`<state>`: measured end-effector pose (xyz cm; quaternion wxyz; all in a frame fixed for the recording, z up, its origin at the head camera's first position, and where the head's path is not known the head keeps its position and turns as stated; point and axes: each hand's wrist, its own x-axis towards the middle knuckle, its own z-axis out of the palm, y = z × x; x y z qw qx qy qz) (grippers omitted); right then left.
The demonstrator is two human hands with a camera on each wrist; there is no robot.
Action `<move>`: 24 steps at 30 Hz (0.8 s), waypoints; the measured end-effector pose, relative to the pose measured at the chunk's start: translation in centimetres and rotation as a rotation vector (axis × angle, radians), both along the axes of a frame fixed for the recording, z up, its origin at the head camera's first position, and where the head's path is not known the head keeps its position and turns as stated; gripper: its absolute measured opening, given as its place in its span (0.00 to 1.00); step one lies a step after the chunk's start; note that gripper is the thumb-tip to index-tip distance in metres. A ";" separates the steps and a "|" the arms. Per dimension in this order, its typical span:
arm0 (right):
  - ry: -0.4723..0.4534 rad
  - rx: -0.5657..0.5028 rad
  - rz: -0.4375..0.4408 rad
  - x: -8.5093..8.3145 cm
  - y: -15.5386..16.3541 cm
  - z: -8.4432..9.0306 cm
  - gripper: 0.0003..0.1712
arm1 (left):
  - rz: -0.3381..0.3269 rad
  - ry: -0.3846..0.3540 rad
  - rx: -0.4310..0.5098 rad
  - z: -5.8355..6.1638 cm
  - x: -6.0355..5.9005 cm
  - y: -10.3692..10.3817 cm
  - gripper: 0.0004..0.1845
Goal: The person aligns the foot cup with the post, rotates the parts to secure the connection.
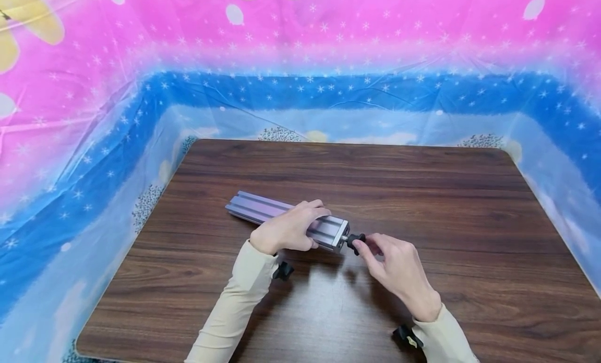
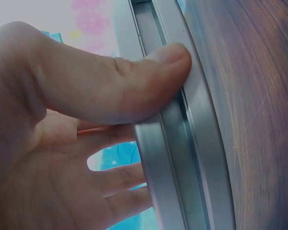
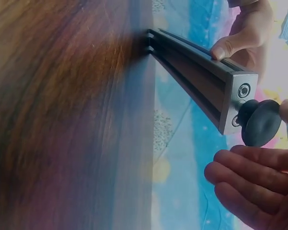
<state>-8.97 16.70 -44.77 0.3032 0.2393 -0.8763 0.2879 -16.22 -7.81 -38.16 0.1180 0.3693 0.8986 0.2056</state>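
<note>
A silver aluminium extrusion point(image 1: 255, 205) with grooves along its faces lies aslant over the middle of the table. Across it, my left hand point(image 1: 292, 228) grips the bar near its right end; the left wrist view has the thumb point(image 2: 156, 79) pressed over the slot in its side. From the end plate point(image 3: 234, 103) a black levelling foot point(image 1: 355, 242) sticks out on a short metal stem. My right hand point(image 1: 398, 261) pinches the foot's round base point(image 3: 265, 127) at its rim, thumb on the near side. In the right wrist view its other fingers point(image 3: 249, 177) extend below the foot.
The dark wood-grain table point(image 1: 404, 180) has rounded corners. Behind and beside it hangs a pink and blue patterned cloth point(image 1: 300, 92). Black wrist devices point(image 1: 283, 270) show under both cream sleeves point(image 1: 230, 305).
</note>
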 end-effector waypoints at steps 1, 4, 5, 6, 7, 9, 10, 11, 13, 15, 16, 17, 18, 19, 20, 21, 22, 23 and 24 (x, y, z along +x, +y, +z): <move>-0.008 -0.001 -0.008 0.0 0.0 0.0 0.11 | 0.001 -0.002 0.000 0.0 0.0 0.0 0.32; -0.041 -0.009 -0.011 0.3 0.2 0.0 0.14 | 0.000 -0.006 0.001 -0.1 0.0 0.0 0.32; -0.051 -0.012 0.002 0.3 0.4 0.0 0.18 | 0.001 -0.006 0.001 -0.1 0.0 0.0 0.32; -0.052 -0.014 0.022 0.4 0.5 0.0 0.22 | 0.003 -0.006 0.001 -0.1 0.0 0.0 0.32; -0.043 -0.015 0.049 0.4 0.6 0.0 0.27 | 0.003 -0.005 -0.001 -0.1 -0.1 0.0 0.33; -0.020 -0.011 0.114 0.4 0.8 0.0 0.34 | 0.003 0.000 -0.003 -0.1 -0.1 0.0 0.33; -0.005 -0.010 0.149 0.4 0.9 0.0 0.35 | 0.005 0.004 -0.006 0.0 -0.1 0.0 0.33; 0.014 -0.008 0.179 0.3 0.9 0.1 0.35 | 0.006 0.008 -0.008 0.1 -0.1 0.0 0.33; 0.050 -0.002 0.220 0.3 0.9 0.1 0.32 | 0.003 0.011 -0.008 0.2 -0.1 0.0 0.33; 0.075 0.006 0.241 0.3 0.8 0.2 0.29 | 0.001 0.010 -0.006 0.2 0.0 0.0 0.33; 0.086 0.008 0.246 0.3 0.7 0.2 0.26 | 0.000 0.007 -0.005 0.2 0.0 0.0 0.33; 0.097 0.013 0.248 0.3 0.7 0.2 0.24 | -0.002 0.007 -0.004 0.2 0.1 0.0 0.33; 0.106 0.015 0.248 0.2 0.6 0.2 0.22 | -0.004 0.006 -0.003 0.2 0.1 0.0 0.32; 0.118 0.015 0.247 0.2 0.6 0.2 0.20 | -0.003 0.005 -0.002 0.2 0.2 -0.1 0.32; 0.128 0.012 0.244 0.1 0.5 0.2 0.20 | -0.002 0.005 0.000 0.2 0.2 -0.1 0.32; 0.137 0.009 0.237 0.1 0.5 0.1 0.21 | -0.002 0.006 0.000 0.2 0.2 -0.1 0.32; 0.147 0.006 0.228 0.1 0.4 0.1 0.23 | -0.002 0.008 0.002 0.2 0.2 -0.1 0.32; 0.153 0.001 0.219 0.1 0.4 0.1 0.25 | -0.003 0.011 0.002 0.1 0.2 -0.1 0.32; 0.157 -0.003 0.209 0.0 0.4 0.1 0.26 | -0.003 0.012 0.002 0.1 0.2 -0.1 0.32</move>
